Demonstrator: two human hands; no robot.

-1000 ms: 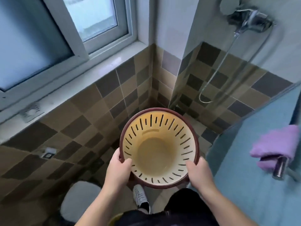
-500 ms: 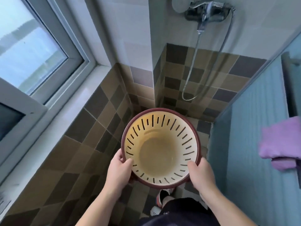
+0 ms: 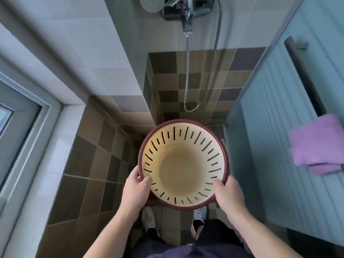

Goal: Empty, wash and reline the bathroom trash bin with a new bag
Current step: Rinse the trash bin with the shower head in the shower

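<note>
The bin (image 3: 183,164) hides the fingers of both hands beneath its rim. At 12 o'clock the shower head (image 3: 151,3) is cut off by the top edge, and at 3 o'clock the purple towel (image 3: 316,144) by the right edge.

Brown-and-tan checkered tile floor (image 3: 175,222) — two sneakers, left (image 3: 149,218) and right (image 3: 198,218), stand on it

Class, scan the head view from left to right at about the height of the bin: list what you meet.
Window frame → tiled wall → left hand → bin → right hand → purple towel.
</note>
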